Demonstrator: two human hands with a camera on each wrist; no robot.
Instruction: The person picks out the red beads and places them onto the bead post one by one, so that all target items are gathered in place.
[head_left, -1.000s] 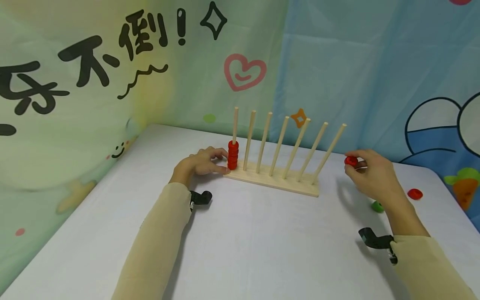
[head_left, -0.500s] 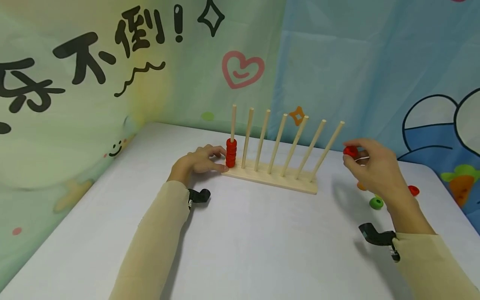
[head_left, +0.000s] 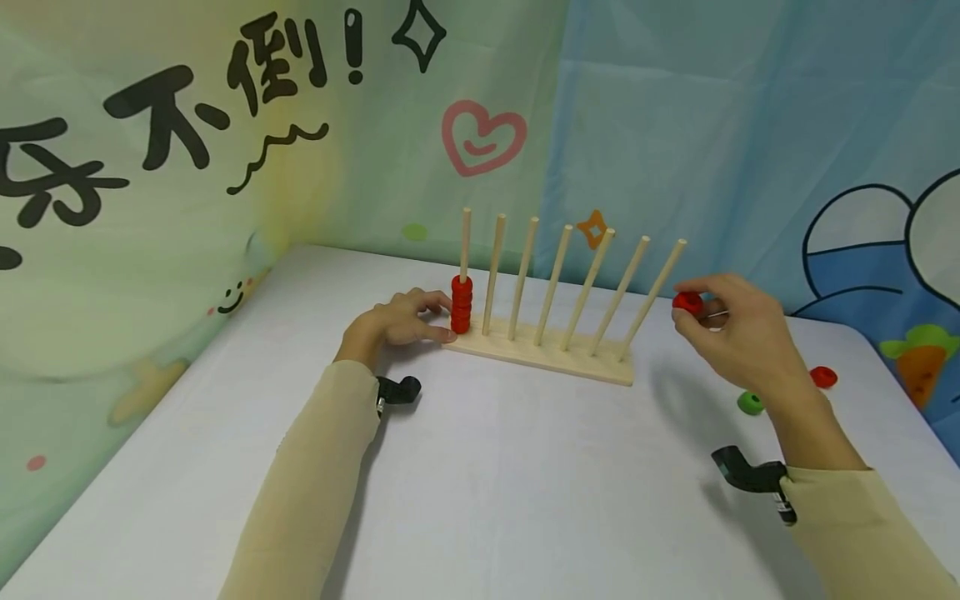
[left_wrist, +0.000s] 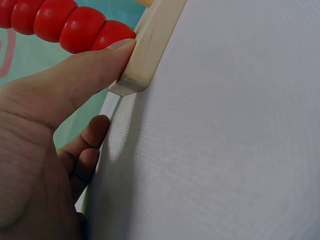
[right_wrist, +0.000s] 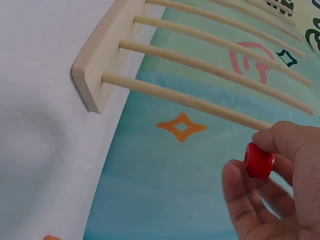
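A wooden peg rack point(head_left: 540, 357) with a row of upright pegs stands on the table, several red beads point(head_left: 461, 305) stacked on its leftmost peg. My left hand point(head_left: 401, 321) grips that end of the rack; in the left wrist view the thumb point(left_wrist: 100, 67) presses on the base right beside the lowest bead, while the index finger is hidden. My right hand point(head_left: 738, 329) pinches a single red bead point(head_left: 687, 303) between thumb and fingers, raised just right of the rightmost peg's top. In the right wrist view this bead point(right_wrist: 259, 161) is close to that peg's tip.
A green bead point(head_left: 750, 403) and another red bead point(head_left: 823, 377) lie on the white table point(head_left: 525, 483) near the right forearm. An orange thing point(right_wrist: 51, 237) peeks in at the right wrist view's bottom edge. A printed cloth backdrop point(head_left: 675, 125) hangs behind the table.
My right hand has risen with the red bead, then shifted slightly left toward the rightmost peg. The left hand keeps its place at the rack's left end. The view has shifted slightly.
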